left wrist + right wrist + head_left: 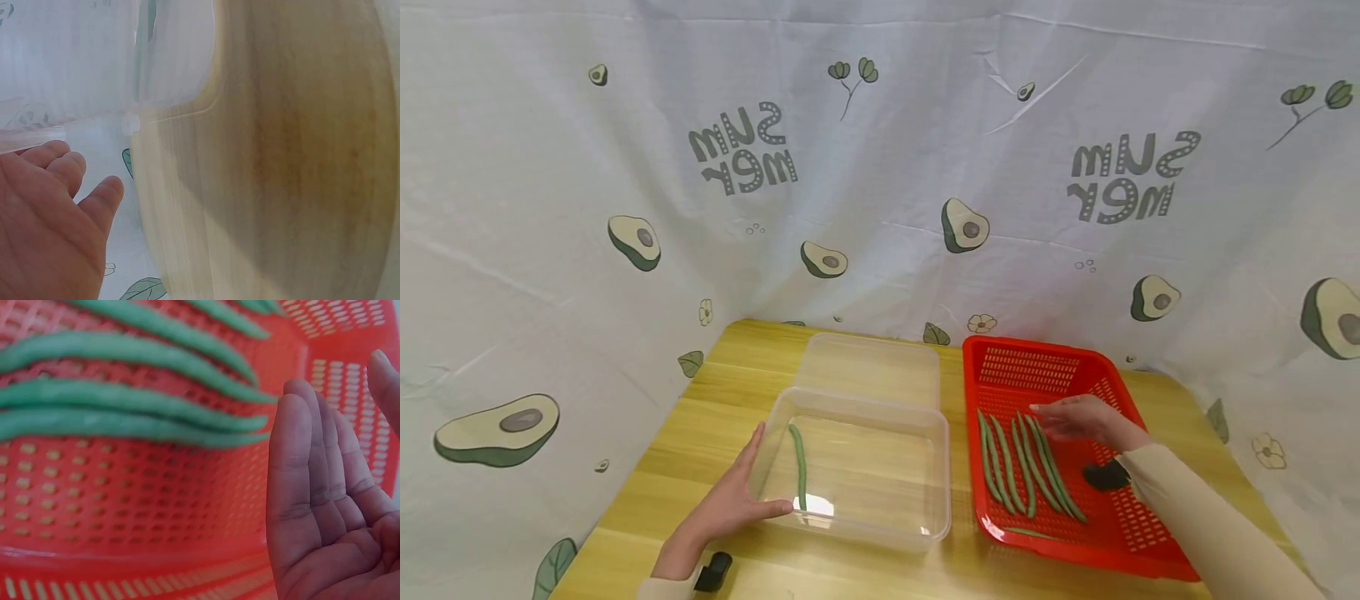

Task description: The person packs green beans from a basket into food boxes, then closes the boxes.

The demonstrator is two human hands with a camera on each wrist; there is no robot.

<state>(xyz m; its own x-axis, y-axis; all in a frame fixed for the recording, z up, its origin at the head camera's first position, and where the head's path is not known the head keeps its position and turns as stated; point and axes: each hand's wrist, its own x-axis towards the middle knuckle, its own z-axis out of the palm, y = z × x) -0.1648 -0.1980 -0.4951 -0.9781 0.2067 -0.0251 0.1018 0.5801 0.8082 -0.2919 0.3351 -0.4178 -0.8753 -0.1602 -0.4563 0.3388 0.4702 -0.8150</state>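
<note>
My left hand (730, 500) rests at the left side of a clear plastic box (880, 525), thumb along the front rim and fingers stretched up its left wall. One green bean (801, 467) lies lengthwise in that box near its left end. Over the red basket (1030, 354) hovers my right hand (1078, 418), its fingers straight and side by side, thumb apart. Several green beans (1022, 467) lie in a row on the basket floor. In the right wrist view, bean tips reach close to the fingertips (290, 415), and nothing lies in the palm.
Behind the clear box lies a flat translucent lid (872, 367). The wooden table (662, 475) carries everything, with a white printed cloth (880, 275) hanging behind and at the sides. One bean (1030, 532) lies crosswise at the basket's front wall.
</note>
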